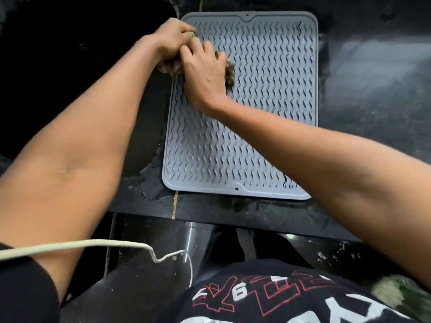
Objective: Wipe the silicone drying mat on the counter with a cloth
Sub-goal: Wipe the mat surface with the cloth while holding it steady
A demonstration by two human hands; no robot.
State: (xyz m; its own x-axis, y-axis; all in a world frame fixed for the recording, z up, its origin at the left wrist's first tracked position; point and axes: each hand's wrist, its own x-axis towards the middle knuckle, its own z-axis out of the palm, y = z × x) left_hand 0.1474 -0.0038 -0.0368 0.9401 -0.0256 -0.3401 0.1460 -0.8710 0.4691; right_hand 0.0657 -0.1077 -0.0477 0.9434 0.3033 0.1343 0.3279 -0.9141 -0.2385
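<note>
Both hands, left hand (172, 38) and right hand (205, 73), have fingers clamped on the bunched cloth (229, 71) at the grey mat's (256, 101) far-left edge on the tabletop (373, 89); wiping seems barely begun, and next should come strokes across the ridges

Two bare forearms reach forward and meet. The left hand (171, 37) is curled in a closed grip; the right hand (205, 71) lies palm down, fingers bent, touching it.

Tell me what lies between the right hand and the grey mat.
The bunched cloth lies there: the head view shows the right hand pressing it onto the mat near the far left edge, beside the left hand.
</note>
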